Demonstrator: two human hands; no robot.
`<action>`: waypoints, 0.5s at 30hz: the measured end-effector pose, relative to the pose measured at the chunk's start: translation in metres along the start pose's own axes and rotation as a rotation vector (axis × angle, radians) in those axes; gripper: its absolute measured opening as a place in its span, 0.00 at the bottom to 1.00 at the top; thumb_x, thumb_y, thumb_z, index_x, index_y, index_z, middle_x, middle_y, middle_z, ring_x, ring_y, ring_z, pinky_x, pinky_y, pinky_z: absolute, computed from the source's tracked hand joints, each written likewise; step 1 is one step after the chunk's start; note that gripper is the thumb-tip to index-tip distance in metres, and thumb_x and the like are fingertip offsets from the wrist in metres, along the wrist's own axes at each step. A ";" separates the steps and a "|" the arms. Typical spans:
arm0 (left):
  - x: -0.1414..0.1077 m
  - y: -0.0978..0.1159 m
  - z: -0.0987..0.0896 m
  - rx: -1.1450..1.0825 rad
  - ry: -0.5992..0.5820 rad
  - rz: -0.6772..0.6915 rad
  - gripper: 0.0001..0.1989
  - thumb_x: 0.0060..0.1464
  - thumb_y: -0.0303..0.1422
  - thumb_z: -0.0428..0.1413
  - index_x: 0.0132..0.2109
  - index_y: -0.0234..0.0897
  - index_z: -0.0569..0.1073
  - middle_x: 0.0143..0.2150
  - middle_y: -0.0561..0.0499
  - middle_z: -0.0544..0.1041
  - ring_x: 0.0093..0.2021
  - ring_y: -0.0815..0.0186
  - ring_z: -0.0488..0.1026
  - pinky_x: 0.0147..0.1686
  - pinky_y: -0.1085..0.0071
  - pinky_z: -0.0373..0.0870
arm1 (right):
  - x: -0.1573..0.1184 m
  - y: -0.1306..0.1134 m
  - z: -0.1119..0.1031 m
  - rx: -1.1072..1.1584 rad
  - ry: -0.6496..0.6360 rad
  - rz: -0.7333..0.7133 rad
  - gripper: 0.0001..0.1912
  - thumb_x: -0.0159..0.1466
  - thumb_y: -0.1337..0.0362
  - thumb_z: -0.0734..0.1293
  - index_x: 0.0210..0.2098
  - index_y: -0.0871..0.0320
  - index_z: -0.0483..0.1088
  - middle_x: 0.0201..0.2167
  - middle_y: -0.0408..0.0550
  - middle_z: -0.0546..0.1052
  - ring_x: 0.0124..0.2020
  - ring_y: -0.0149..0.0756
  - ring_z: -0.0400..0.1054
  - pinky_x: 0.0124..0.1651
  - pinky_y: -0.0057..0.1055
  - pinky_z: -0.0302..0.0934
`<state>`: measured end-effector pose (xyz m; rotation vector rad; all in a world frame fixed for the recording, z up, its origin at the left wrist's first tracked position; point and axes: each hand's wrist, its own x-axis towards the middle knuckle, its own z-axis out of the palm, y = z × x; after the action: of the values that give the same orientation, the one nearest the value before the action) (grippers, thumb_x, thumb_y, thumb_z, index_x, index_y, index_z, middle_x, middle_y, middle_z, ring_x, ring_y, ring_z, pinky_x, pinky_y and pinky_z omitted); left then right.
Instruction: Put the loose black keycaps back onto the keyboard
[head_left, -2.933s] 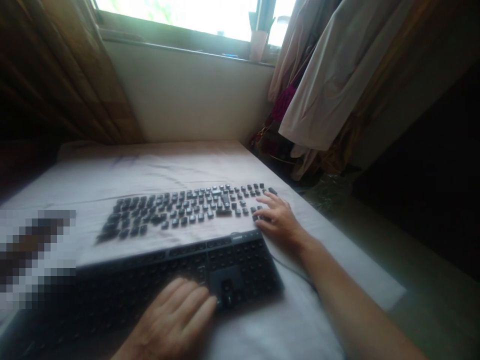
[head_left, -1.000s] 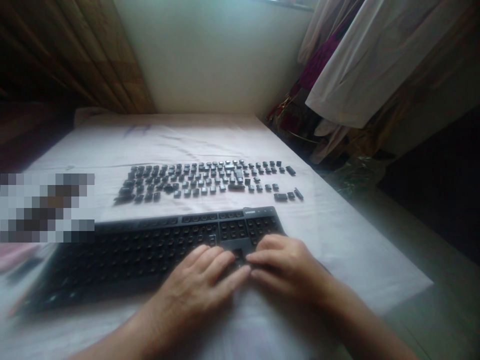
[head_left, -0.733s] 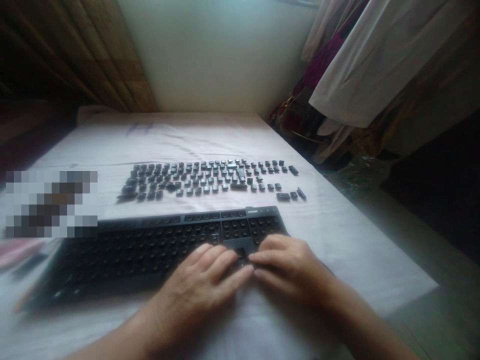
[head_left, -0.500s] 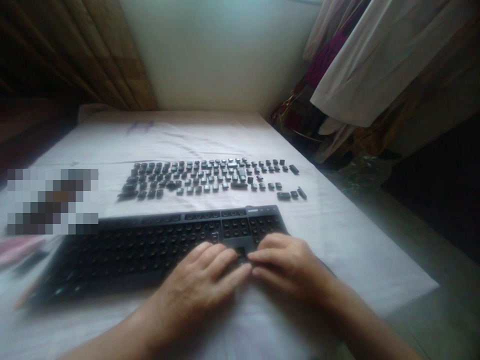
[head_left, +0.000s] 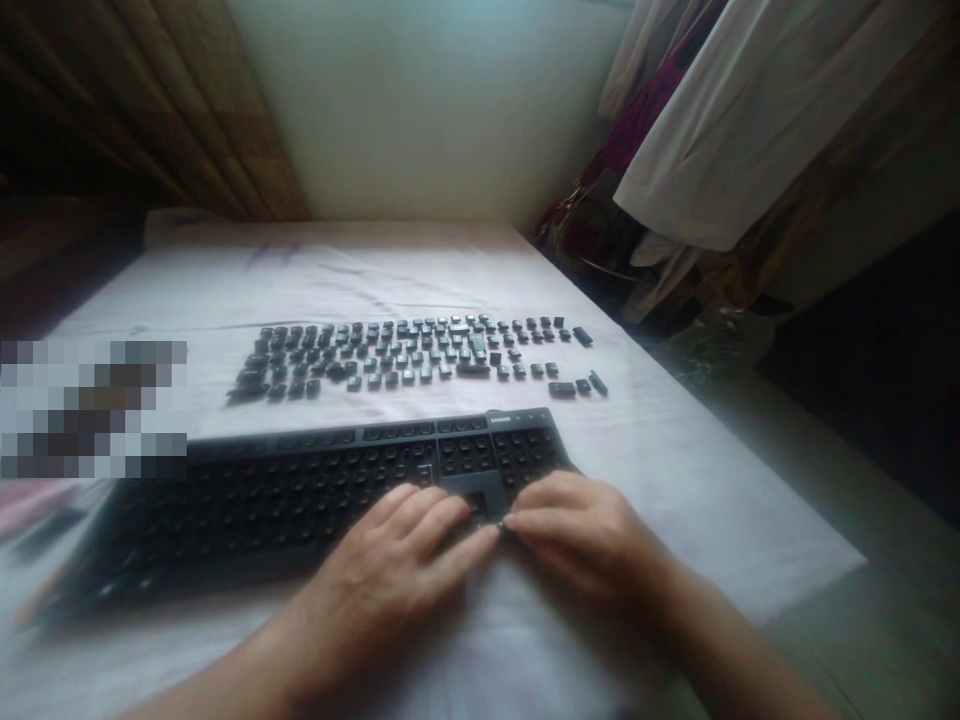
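A black keyboard [head_left: 262,510] lies across the near part of the table, its key positions mostly showing bare mounts without caps. Over its front edge, right of the middle, rests my left hand [head_left: 420,540], fingers bent on the keys and thumb stretched along the edge, gripping it. My right hand [head_left: 577,525] is closed in a pinch at the same edge, its fingertips almost meeting my left thumb. A small dark piece [head_left: 504,527] shows at those fingertips, too blurred to name. Behind the keyboard, loose black keycaps [head_left: 409,357] lie in rows.
A pale cloth covers the table [head_left: 675,490]. At left are a pixelated patch [head_left: 90,410], a pink item [head_left: 34,500] and a thin orange-brown stick [head_left: 41,595]. Clothes [head_left: 690,150] hang beyond the right edge; a curtain [head_left: 225,120] hangs at the back left.
The view has shifted slightly. My right fingertips have drawn a little closer to the front edge and my left thumb, and a small dark piece now shows there.
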<state>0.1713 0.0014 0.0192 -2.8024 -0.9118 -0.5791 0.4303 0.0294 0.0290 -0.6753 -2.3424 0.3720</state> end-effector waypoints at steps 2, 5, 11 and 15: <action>0.000 0.000 0.000 -0.002 -0.001 0.000 0.19 0.66 0.29 0.50 0.61 0.45 0.69 0.52 0.48 0.73 0.52 0.61 0.68 0.57 0.61 0.64 | 0.000 -0.001 0.000 -0.019 0.001 0.000 0.09 0.67 0.71 0.64 0.42 0.57 0.76 0.34 0.50 0.79 0.33 0.34 0.73 0.34 0.29 0.69; 0.000 0.001 0.000 -0.009 -0.006 -0.006 0.19 0.66 0.29 0.50 0.62 0.45 0.68 0.52 0.48 0.73 0.53 0.60 0.68 0.58 0.61 0.63 | 0.001 -0.003 0.001 -0.036 -0.003 0.001 0.09 0.67 0.72 0.64 0.41 0.58 0.76 0.34 0.50 0.79 0.32 0.34 0.72 0.34 0.29 0.68; 0.001 0.001 0.002 -0.003 0.009 -0.006 0.18 0.67 0.30 0.50 0.62 0.45 0.69 0.51 0.48 0.73 0.52 0.60 0.68 0.56 0.61 0.64 | 0.002 -0.004 0.001 -0.048 0.005 -0.010 0.09 0.65 0.73 0.64 0.40 0.59 0.75 0.33 0.51 0.79 0.32 0.35 0.72 0.33 0.30 0.68; 0.002 0.001 0.001 -0.010 -0.021 -0.007 0.17 0.66 0.30 0.52 0.60 0.44 0.70 0.51 0.48 0.73 0.51 0.60 0.67 0.56 0.61 0.64 | 0.003 -0.005 0.002 -0.069 0.000 0.004 0.09 0.65 0.73 0.63 0.37 0.58 0.75 0.32 0.50 0.79 0.30 0.35 0.71 0.33 0.30 0.67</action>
<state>0.1733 0.0021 0.0186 -2.8205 -0.9254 -0.5570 0.4248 0.0269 0.0310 -0.7125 -2.3630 0.2934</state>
